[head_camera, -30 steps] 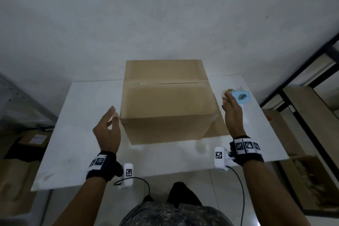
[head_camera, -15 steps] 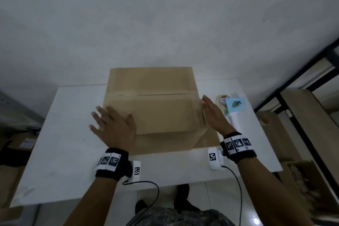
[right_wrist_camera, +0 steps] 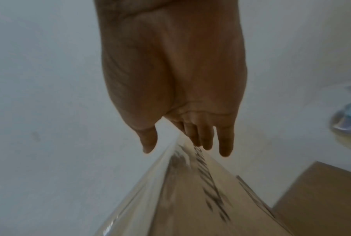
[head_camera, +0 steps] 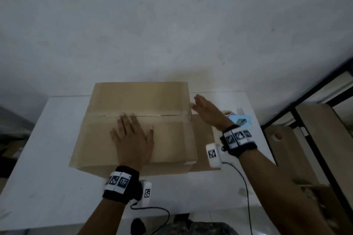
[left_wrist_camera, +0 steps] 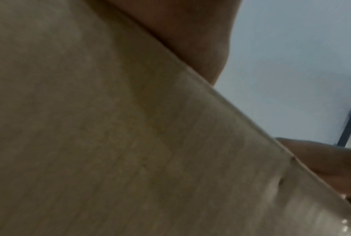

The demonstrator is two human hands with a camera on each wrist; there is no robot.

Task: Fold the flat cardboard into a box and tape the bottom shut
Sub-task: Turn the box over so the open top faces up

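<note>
Both of your hands are on the cardboard box (head_camera: 137,126), which stands folded up on the white counter (head_camera: 47,177) with its flaps closed on top and a strip of clear tape (head_camera: 162,115) running along the centre seam. Your left hand (head_camera: 133,139) lies flat on the near flap, palm down, fingers (head_camera: 124,122) spread and straight with the tips reaching the seam; they press on the board and grasp nothing. Your right hand (head_camera: 207,111) is at the box's right edge, where the seam ends, its fingers (right_wrist_camera: 224,140) extended and relaxed, released rather than gripping; in the right wrist view the fingertips sit at the corner where shiny tape folds over the edge and down the side, though whether they actually touch it is hard to tell through the blur. A loose flap (head_camera: 203,139) of cardboard lies flat on the counter just right of the box, beneath your right forearm. Just beyond your right wrist, near the counter's right edge, a light blue tape dispenser (head_camera: 240,120) with its roll rests on the counter, apart from both hands. Each wrist wears a black band with printed markers.
</note>
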